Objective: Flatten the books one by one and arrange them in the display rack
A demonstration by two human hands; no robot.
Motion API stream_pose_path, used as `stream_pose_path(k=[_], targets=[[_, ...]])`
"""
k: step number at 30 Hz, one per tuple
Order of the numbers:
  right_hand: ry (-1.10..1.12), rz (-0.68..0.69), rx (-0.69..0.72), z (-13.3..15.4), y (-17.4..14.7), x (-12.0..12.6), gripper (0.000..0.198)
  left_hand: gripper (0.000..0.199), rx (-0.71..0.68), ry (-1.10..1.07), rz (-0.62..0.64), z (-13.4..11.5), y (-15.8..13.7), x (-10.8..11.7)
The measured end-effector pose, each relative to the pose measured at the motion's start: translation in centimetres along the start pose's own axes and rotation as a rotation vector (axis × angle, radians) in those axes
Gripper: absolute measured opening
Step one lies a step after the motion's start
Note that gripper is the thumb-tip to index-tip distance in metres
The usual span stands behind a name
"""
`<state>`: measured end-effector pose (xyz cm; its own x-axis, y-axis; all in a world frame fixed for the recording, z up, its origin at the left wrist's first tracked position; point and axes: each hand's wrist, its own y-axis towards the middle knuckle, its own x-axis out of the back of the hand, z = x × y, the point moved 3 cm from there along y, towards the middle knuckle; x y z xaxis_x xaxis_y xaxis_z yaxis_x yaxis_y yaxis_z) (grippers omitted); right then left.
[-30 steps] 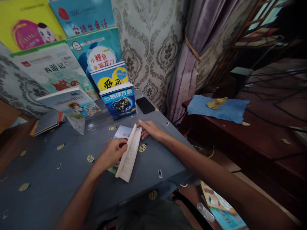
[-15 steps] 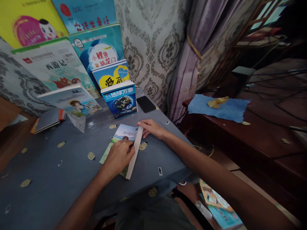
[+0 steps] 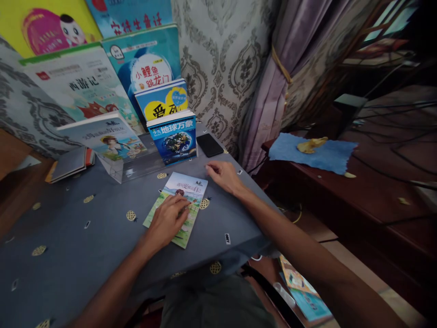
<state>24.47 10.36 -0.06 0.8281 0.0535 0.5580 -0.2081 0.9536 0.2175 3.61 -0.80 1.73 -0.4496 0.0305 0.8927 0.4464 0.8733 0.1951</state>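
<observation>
A paperback book (image 3: pixel 191 193) with a pale sky and green meadow on its cover lies flat on the cloth-covered table. My left hand (image 3: pixel 170 214) rests across the cover's middle, fingers stretched out and loosely bent, hiding part of the picture. Just off the book's top right corner is my right hand (image 3: pixel 223 175), apart from it. Its fingers are loosely bent and hold nothing that I can see. Beyond it lies a black phone (image 3: pixel 210 145). A blue book with a globe (image 3: pixel 175 141) stands upright behind the paperback.
Several picture books, among them a teal one (image 3: pixel 146 59), stand on a clear display stand (image 3: pixel 143 169). A small stack of books (image 3: pixel 71 164) lies at left. On a brown wooden bench (image 3: pixel 324 196) at right is a blue cloth (image 3: pixel 290 155). More books (image 3: pixel 309 303) are below the table.
The paperback, whose page edge showed toward the right, now lies flat with its cover up. My right hand has left its edge, and my left hand's fingers have spread onto the cover.
</observation>
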Motion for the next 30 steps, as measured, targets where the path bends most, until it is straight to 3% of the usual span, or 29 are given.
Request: stream_pose_path(k=[2, 7, 10, 13, 15, 19, 25, 30], targets=[[-0.134, -0.025, 0.095, 0.6, -0.5, 0.2, 0.031, 0.025, -0.008, -0.005, -0.014, 0.1, 0.0, -0.2], [-0.302, 0.091, 0.194, 1.2, -1.1, -0.4, 0.035, 0.03, -0.04, 0.009, 0.045, 0.4, -0.3, -0.1], [-0.335, 0.096, 0.213, 1.2, -1.2, -0.5, 0.035, 0.039, -0.132, 0.001, 0.201, 1.1, -1.2, 0.8], [-0.329, 0.107, 0.238, 1.2, -1.4, -0.5, 0.035, 0.063, -0.219, 0.02, 0.385, 2.2, -2.7, 2.1], [-0.317, 0.118, 0.249, 1.2, -1.5, -0.6, 0.035, 0.072, -0.223, 0.059, 0.422, 2.8, -3.6, 2.7], [-0.271, 0.142, 0.242, 1.0, -0.8, -1.1, 0.032, 0.065, -0.197, 0.153, 0.327, 2.9, -4.4, 2.1], [0.005, 0.222, 0.289, 1.0, 1.0, -3.1, 0.027, 0.046, -0.116, 0.345, 0.107, 0.5, -3.9, -0.9], [0.007, 0.247, 0.355, 1.9, -1.2, -3.5, 0.036, 0.041, -0.098, 0.39, 0.064, -0.5, -3.7, -1.7]])
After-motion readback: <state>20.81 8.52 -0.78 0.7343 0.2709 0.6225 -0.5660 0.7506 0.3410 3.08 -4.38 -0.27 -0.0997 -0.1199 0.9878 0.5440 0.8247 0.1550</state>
